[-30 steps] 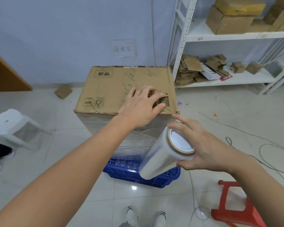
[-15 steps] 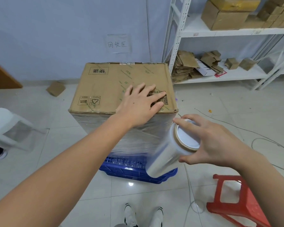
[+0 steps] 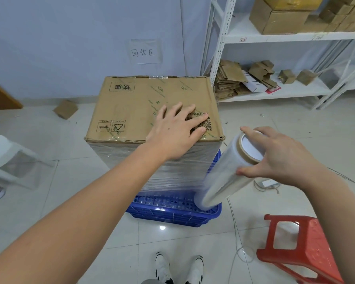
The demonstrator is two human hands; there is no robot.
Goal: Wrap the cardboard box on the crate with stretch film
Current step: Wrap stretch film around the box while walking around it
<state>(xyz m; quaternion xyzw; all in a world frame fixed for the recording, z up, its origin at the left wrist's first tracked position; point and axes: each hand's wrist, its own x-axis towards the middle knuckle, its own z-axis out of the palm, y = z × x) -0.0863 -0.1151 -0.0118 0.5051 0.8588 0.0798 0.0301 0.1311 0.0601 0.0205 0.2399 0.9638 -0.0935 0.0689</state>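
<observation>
A tall cardboard box point(image 3: 135, 103) stands on a blue plastic crate point(image 3: 172, 210) on the tiled floor. Clear stretch film covers the box's near side from just under the top edge down to the crate. My left hand point(image 3: 176, 132) lies flat with spread fingers on the box top, near its right front corner. My right hand point(image 3: 279, 158) grips the upper end of the stretch film roll point(image 3: 225, 175), which slants down to the left, right of the box's front right corner. Film runs from the roll onto the box.
A red plastic stool point(image 3: 301, 249) stands on the floor at the right, close to my right arm. A white stool point(image 3: 10, 158) sits at the left. White shelving point(image 3: 275, 37) with cardboard fills the back right. Cables point(image 3: 238, 232) trail across the floor. My shoes point(image 3: 178, 267) are below.
My right hand has carried the roll to the right, from the box's near face past its front right corner, drawing film along. My left hand has stayed on the box top.
</observation>
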